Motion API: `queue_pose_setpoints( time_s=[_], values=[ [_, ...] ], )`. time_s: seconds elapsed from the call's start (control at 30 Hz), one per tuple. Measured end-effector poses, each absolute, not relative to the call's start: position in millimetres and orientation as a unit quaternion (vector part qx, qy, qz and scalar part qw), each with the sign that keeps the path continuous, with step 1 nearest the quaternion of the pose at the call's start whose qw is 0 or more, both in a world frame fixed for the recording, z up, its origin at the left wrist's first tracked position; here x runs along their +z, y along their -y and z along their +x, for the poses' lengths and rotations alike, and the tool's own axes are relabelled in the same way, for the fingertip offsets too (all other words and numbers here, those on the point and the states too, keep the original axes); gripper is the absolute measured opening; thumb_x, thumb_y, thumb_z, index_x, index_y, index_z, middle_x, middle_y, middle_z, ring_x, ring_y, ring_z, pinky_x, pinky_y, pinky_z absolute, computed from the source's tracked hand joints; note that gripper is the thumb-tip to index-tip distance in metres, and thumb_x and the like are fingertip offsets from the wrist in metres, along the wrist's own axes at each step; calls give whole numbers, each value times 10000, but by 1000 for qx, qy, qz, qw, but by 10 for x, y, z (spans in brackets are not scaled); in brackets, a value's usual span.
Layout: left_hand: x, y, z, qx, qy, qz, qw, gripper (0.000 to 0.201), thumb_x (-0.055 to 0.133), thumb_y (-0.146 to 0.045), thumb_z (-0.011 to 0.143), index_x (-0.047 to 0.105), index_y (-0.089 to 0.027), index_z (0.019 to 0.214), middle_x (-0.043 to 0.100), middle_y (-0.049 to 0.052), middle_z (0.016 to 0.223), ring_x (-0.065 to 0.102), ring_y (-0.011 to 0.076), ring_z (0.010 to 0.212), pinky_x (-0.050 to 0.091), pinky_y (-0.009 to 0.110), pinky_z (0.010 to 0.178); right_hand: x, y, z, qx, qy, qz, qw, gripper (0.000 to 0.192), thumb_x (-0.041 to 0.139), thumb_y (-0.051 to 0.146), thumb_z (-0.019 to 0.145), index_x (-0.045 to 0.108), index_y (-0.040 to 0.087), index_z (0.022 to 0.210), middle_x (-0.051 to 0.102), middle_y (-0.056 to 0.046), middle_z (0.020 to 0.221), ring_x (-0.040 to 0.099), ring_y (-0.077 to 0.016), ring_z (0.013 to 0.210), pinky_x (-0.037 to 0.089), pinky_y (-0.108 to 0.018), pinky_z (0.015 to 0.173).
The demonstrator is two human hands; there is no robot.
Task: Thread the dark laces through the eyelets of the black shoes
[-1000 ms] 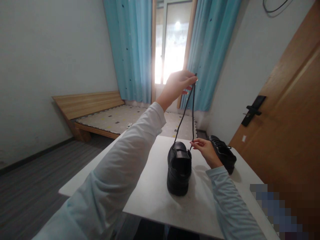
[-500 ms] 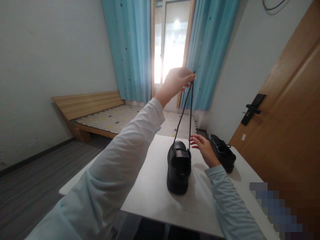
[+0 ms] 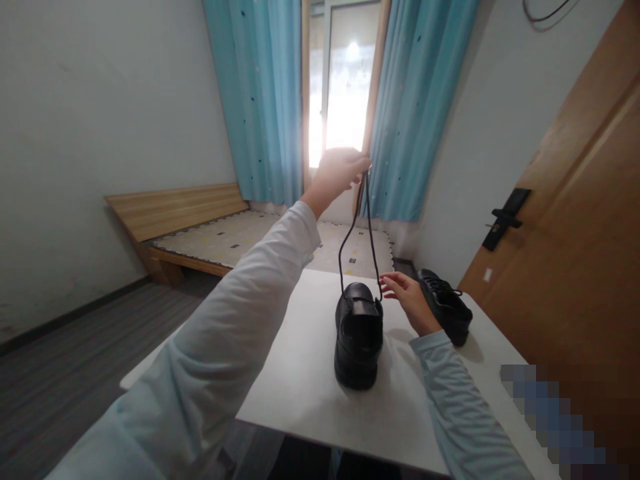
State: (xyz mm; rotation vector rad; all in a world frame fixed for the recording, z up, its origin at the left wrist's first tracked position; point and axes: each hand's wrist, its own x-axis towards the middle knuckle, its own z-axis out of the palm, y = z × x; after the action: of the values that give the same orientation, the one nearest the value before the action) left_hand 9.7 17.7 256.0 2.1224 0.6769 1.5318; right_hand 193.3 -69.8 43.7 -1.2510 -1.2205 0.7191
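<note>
A black shoe [image 3: 359, 340] stands on the white table, its heel end toward me. High above it, my left hand [image 3: 340, 170] pinches both strands of a dark shoelace [image 3: 370, 223] between thumb and fingers. The two strands run down from that grip to either side of the shoe's tongue and hang in a slack curve. My right hand [image 3: 404, 297] is beside the shoe's right edge, fingers stretched out and slightly apart. Its fingertips are at the right strand; whether they touch it I cannot tell.
Behind my right hand, a second black shoe [image 3: 445, 307], laced, sits on the white table [image 3: 310, 400]. Beyond the table is a bed [image 3: 215, 237] with a wooden headboard, below blue curtains [image 3: 265, 100] and a bright window. A wooden door [image 3: 575, 233] stands at the right.
My left hand has moved left and slightly down with the shoelace, and the strands have gone from taut to slack. My right hand and both shoes have hardly moved.
</note>
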Motion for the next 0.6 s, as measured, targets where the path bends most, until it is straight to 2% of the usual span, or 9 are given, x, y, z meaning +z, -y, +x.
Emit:
queue_pose_setpoints(
  time_s=[0.13,0.27,0.4,0.5,0.6],
  values=[
    [2418,-257,59,530,-269,776,210,104,530,-198,748,584,-116,713,601,12,636,589,86,575,481,193,562,447,696,1935,300,536,-541,575,283,636,400,694,632,158,841,661,-62,828,613,-153,689,473,-266,590],
    [2079,-382,30,500,-297,790,193,133,553,-244,724,609,-126,747,617,13,649,584,95,534,471,195,498,436,663,1925,283,548,-532,580,317,646,409,686,599,162,880,642,-52,815,609,-158,684,479,-284,600],
    [1676,-474,9,477,-346,791,164,144,586,-277,698,625,-144,736,648,21,678,600,107,555,489,201,523,454,668,1880,213,576,-520,594,272,654,417,686,554,184,783,585,-15,752,578,-158,685,472,-291,612],
    [1439,-522,-18,468,-384,773,188,114,577,-237,695,627,-145,739,671,34,690,611,119,567,503,211,536,508,730,1807,165,635,-511,555,238,609,413,742,558,190,675,561,-18,749,558,-163,736,464,-303,680],
    [1241,-572,-58,465,-406,749,240,114,591,-210,685,623,-139,768,683,47,703,620,123,579,494,197,500,531,780,1718,121,701,-515,478,299,574,396,785,606,188,573,574,-49,819,547,-191,849,418,-356,829]
  ],
)
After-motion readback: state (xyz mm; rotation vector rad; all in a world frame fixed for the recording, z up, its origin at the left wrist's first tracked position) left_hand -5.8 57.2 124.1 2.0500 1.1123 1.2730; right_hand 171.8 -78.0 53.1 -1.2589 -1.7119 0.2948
